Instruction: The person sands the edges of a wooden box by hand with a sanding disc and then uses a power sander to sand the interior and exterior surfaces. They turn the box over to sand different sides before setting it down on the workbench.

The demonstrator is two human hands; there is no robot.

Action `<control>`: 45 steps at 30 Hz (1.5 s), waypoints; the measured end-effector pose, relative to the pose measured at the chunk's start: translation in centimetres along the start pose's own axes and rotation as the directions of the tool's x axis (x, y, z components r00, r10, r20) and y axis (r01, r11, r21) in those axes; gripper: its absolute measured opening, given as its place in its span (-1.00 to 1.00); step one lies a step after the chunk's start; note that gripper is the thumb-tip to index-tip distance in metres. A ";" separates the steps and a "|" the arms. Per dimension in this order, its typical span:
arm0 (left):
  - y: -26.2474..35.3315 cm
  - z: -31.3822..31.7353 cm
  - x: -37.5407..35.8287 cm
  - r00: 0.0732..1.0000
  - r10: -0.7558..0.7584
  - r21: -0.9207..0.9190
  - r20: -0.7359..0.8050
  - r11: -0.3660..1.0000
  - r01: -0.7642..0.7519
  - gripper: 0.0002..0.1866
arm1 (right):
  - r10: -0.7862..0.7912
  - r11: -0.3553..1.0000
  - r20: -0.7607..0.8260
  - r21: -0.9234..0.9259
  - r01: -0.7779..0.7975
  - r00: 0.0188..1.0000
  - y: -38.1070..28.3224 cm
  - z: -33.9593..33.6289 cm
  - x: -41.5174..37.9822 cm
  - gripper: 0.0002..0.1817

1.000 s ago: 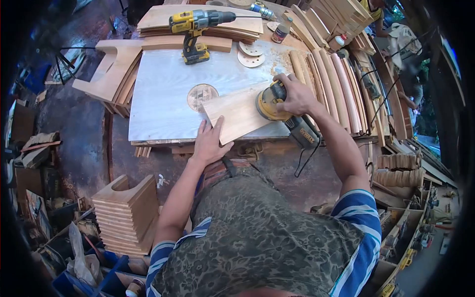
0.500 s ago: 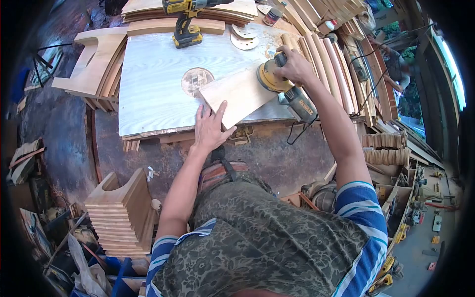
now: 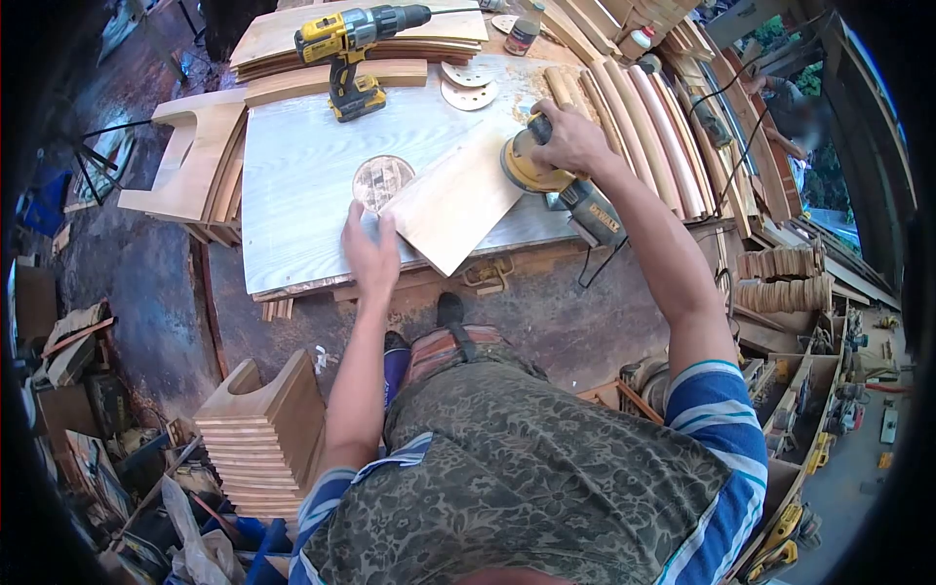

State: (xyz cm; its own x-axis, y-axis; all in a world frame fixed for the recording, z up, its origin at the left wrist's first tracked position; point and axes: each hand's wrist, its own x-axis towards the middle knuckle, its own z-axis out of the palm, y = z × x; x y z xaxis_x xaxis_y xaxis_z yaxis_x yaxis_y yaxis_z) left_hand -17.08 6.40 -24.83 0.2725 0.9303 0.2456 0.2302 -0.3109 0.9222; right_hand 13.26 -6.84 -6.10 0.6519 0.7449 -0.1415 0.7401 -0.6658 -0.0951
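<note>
A flat wooden board (image 3: 456,214) lies at an angle on the pale worktop, its near corner jutting past the front edge. My right hand (image 3: 573,142) is wrapped round the top of a yellow random orbital sander (image 3: 526,168), which sits at the board's right end. The sander's dark dust canister points toward me. Just off the board's left corner is my left hand (image 3: 372,252), slightly blurred, with its fingers apart and nothing in them. A round sanding disc (image 3: 382,183) rests on the worktop beyond that hand.
A cordless drill (image 3: 346,63) stands at the back near two sanding discs (image 3: 470,90). Curved wooden strips (image 3: 624,132) line the right side. Cut-out boards (image 3: 185,161) are stacked at left, more (image 3: 255,439) below. Another person (image 3: 788,112) is at far right.
My left hand has come off the board's near side and moved left. The board has turned, its near corner now beyond the worktop edge. My right hand still grips the sander.
</note>
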 end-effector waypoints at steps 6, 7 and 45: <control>1.9 5.8 1.0 0.974 0.123 0.353 0.192 0.917 -0.185 -0.35 | -0.010 0.997 0.032 -0.082 0.012 0.999 -2.0 -0.9 1.1 -0.19; 2.0 5.8 1.2 0.973 0.109 0.322 0.203 0.931 -0.172 -0.34 | -0.011 0.997 0.034 -0.080 0.013 0.999 -2.2 -0.7 1.9 -0.19; 2.1 7.7 0.9 0.974 0.156 0.242 0.167 0.951 -0.194 -0.39 | -0.133 0.987 -0.128 -0.102 0.121 0.983 -7.7 0.4 9.1 -0.20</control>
State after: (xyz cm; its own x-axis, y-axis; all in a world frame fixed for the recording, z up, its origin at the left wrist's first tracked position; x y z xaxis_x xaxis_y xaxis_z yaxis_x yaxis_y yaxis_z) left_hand -9.14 5.09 -25.01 0.4573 0.8248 0.3327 0.3925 -0.5228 0.7567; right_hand 13.45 5.09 -7.06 0.5632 0.8263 -0.0001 0.8262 -0.5632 -0.0107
